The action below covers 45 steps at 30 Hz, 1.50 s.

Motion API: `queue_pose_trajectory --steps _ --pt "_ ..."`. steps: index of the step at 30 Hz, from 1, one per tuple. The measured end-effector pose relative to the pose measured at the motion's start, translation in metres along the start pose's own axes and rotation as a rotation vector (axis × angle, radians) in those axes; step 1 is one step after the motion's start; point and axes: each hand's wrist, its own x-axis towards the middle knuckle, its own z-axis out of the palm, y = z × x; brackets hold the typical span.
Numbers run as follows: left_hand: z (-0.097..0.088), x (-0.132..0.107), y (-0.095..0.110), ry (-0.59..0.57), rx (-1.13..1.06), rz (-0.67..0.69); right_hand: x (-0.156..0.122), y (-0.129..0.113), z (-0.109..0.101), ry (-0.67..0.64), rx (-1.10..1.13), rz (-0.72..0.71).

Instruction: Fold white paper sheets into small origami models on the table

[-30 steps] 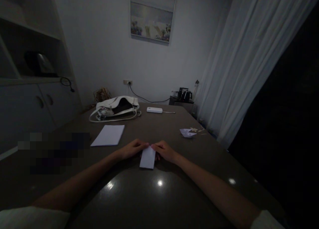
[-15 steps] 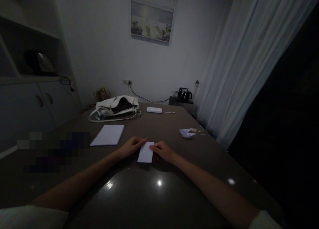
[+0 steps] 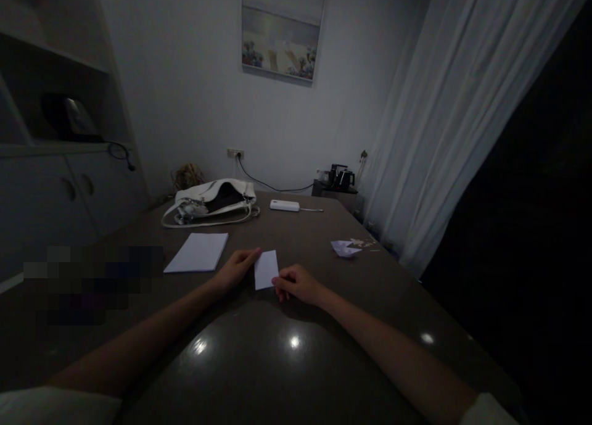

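A small white rectangle of paper (image 3: 266,269), seemingly folded, is held between my two hands above the dark table. My left hand (image 3: 238,269) pinches its upper left corner, thumb along the edge. At the lower right corner, my right hand (image 3: 298,284) grips it between thumb and fingers, the other fingers curled beneath. To the left of my left hand lies a stack of white paper (image 3: 198,252). A folded paper shape (image 3: 345,248) rests on the table beyond my right hand.
A white handbag (image 3: 215,200) sits at the table's far left, with a white power bank (image 3: 284,205) and its short strap to the right. Small pale scraps (image 3: 363,243) lie by the right edge. A black kettle (image 3: 343,178) stands behind the table.
The paper has turned and moved slightly up and left. My right hand has slid from its upper right side to its lower right corner; my left hand keeps the upper left.
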Motion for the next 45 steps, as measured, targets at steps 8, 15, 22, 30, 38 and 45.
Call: queue_pose_trajectory --steps 8,15,22,30,38,45 --pt "0.000 0.000 0.000 -0.111 -0.196 0.063 0.004 0.008 -0.004 0.019 0.159 0.033" --pt "-0.001 -0.009 0.012 -0.239 -0.204 0.014 0.004 0.011 -0.008 -0.077 0.115 0.052" --pt "0.011 -0.015 0.015 -0.336 -0.272 0.005 0.005 0.008 -0.004 -0.056 0.080 0.080" --pt "0.012 -0.010 0.014 -0.194 -0.120 0.038 0.008 0.016 -0.004 0.297 0.049 0.042" --pt "0.010 -0.008 0.009 -0.183 -0.205 -0.033 0.010 0.017 -0.004 0.350 0.230 0.026" --pt "0.005 -0.004 0.001 -0.289 -0.172 0.064 0.008 0.015 -0.002 0.234 0.201 -0.011"
